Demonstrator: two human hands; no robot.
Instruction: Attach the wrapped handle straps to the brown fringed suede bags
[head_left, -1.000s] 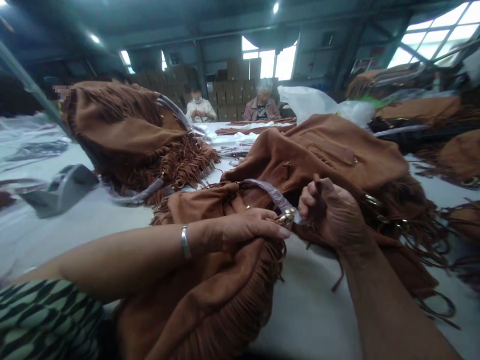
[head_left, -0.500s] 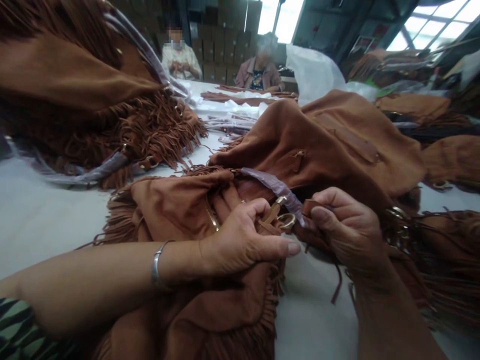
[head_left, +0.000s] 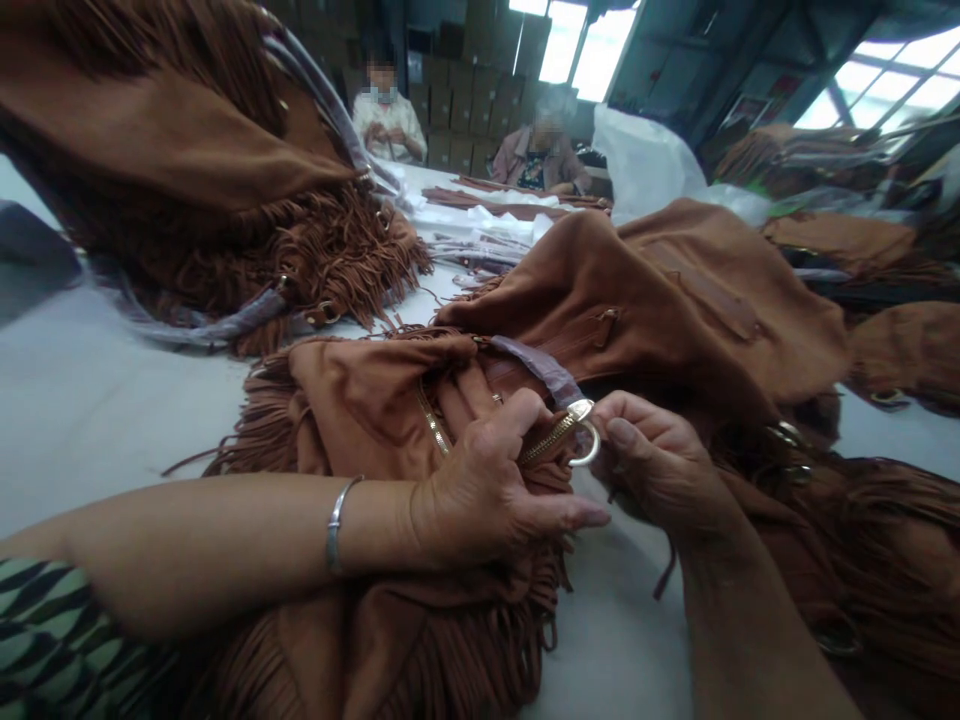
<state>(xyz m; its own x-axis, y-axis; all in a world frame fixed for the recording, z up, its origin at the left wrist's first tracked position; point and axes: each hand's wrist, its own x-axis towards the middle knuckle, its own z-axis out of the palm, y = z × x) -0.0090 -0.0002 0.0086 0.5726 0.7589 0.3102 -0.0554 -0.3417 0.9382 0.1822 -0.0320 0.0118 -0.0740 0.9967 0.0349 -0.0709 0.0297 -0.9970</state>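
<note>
Closing of the hands on the bag's hardware: half a second ago, your right hand [head_left: 660, 460] stood off with a brown leather tab at its fingertips; now the tab is lost to view, and those fingertips are pinched together at the gold zip end [head_left: 580, 409], just beside the ring [head_left: 597, 443]. Exactly what lies between them is hidden. The toothed zip [head_left: 551, 440] shows more fully, so the work appears concentrated at this end. Your left hand [head_left: 480, 480] lies over the fringed bag [head_left: 360, 400], thumb spread; its other fingers' grip cannot be told. The bag lies before you on the white table [head_left: 615, 620], its plastic-wrapped handle [head_left: 540, 368] beyond the zip. A second bag [head_left: 585, 270] rests behind, a third [head_left: 172, 130] at upper left. Background: two seated people [head_left: 388, 125] [head_left: 540, 160], stacked cartons [head_left: 450, 110] and bright windows [head_left: 577, 45].
</note>
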